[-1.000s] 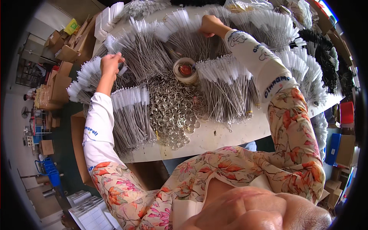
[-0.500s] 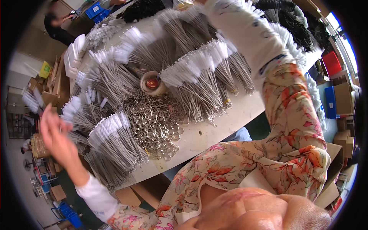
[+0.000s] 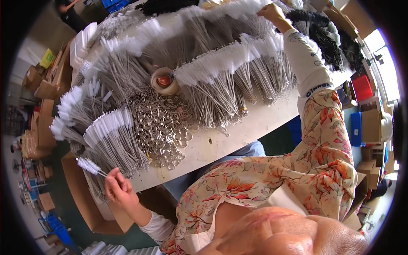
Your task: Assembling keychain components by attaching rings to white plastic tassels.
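My left hand [image 3: 122, 189] is closed round the thin wire stem of a white-bristled wire brush [image 3: 89, 165], off the table's near left corner. The bristle end points away to the left; whether it is one brush or a few together, I cannot tell. Far off at the right, my right hand [image 3: 275, 15] has its fingers pressed together over the back rows of brushes; what they hold is hidden. Bundles of the same wire brushes [image 3: 216, 70] lie across the table. A heap of metal split rings [image 3: 163, 131] sits between them, beside a round tan container [image 3: 165, 88] with something red inside.
A pale table [image 3: 212, 148] carries everything, its near edge close to my body. Black brushes [image 3: 316, 38] are piled at the far right. An open cardboard box [image 3: 87, 199] stands below the left corner. Red [image 3: 362, 88] and blue bins are at the right; another person stands far left.
My left hand has come down and inward from beyond the table's left side, with the brush in it. My right arm has shifted outward to the right, bringing that hand into view.
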A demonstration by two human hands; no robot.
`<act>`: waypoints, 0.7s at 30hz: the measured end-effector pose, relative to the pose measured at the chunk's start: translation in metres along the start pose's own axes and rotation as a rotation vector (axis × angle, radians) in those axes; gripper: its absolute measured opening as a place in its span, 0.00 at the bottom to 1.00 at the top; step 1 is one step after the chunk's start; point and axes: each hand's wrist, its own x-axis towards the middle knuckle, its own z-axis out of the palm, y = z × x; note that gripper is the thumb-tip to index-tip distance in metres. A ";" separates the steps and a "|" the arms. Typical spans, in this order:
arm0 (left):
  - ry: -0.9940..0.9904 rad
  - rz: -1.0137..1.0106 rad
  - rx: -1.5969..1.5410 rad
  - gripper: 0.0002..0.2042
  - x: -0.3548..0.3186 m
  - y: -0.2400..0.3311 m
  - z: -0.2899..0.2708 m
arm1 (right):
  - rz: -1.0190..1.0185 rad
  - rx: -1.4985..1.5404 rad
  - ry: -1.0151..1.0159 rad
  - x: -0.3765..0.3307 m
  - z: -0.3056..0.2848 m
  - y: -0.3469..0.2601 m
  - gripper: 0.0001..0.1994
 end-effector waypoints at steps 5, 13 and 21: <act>0.129 -0.013 -0.022 0.14 -0.012 -0.014 -0.005 | 0.164 -0.704 0.419 0.086 0.023 -0.006 0.07; 0.016 -0.126 -0.309 0.14 0.000 -0.054 0.024 | -0.864 -1.427 -0.396 0.139 0.067 0.090 0.01; 0.155 -0.119 -0.104 0.15 -0.031 -0.048 -0.029 | 0.182 -0.996 -0.252 0.103 0.218 -0.003 0.15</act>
